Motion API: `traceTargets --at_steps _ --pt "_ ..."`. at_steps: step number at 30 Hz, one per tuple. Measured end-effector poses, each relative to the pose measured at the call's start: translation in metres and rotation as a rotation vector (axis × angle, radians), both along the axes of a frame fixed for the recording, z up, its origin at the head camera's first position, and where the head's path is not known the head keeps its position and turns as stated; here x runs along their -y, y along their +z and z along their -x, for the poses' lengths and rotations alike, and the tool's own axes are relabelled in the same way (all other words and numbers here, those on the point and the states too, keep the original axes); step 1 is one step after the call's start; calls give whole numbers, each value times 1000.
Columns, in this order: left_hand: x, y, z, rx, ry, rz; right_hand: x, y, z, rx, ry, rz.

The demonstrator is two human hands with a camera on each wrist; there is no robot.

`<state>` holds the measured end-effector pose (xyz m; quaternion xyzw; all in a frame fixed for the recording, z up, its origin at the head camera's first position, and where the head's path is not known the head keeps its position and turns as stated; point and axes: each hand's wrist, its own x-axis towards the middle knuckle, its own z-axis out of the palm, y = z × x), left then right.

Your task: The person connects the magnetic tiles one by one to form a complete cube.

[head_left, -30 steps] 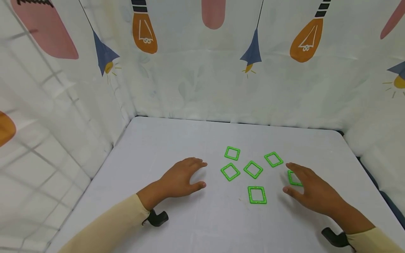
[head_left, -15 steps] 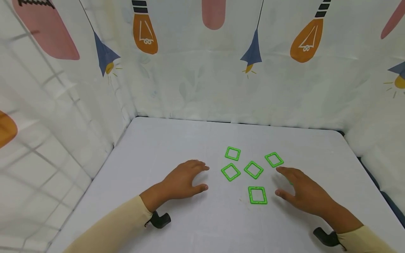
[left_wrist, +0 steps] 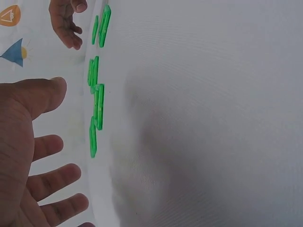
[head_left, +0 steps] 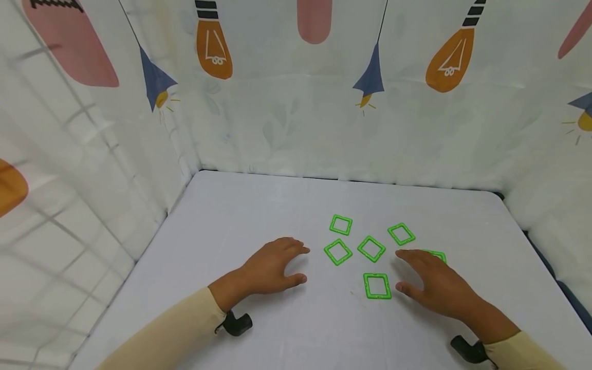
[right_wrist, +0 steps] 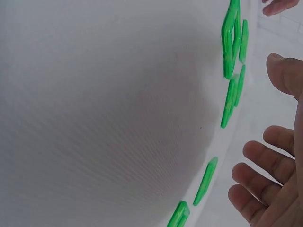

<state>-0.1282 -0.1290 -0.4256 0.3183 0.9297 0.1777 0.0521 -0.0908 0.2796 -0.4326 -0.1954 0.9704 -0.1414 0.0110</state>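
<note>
A: State of the hands?

B: Both were spread and held nothing; the left hand (head_left: 270, 267) lay palm down over the desk (head_left: 259, 205), fingers loosely extended, just left of the frames; the right hand (head_left: 437, 288) hovered low with straight fingers, its thumb near the nearest frame (head_left: 376, 285); whether either palm touched the desk could not be told.

A: Location of the frames?

B: Six green square frames lay flat on the desk between and just ahead of the hands; one at the back (head_left: 340, 224), one at left (head_left: 338, 252), one in the middle (head_left: 371, 248), one at back right (head_left: 401, 234); the sixth frame (head_left: 437, 255) showed only partly beyond the right fingers.

A: Handling properties?

B: Judged as follows; the frames appeared thin, hollow, rigid plastic, hence light and stiff; the wrist views showed them edge-on, very flat (left_wrist: 98, 106) (right_wrist: 230, 101); a flat-lying piece offered little edge to grasp and would likely slide on the smooth cover.

A: Recommended hold?

B: Pinch one side bar between thumb and forefinger, or hook a fingertip through the open centre and tilt an edge up first; light force should suffice.
</note>
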Motion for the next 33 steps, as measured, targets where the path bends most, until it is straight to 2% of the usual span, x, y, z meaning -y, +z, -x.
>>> traceTargets --at_steps 19,29,33 --pt "-6 -4 -3 21 -37 29 10 -15 -2 -27 105 18" --pt "-10 -7 -6 15 -45 29 16 -20 -5 -98 150 5" --pt "-12 -8 -7 9 -48 31 18 -21 -4 -92 149 -18"
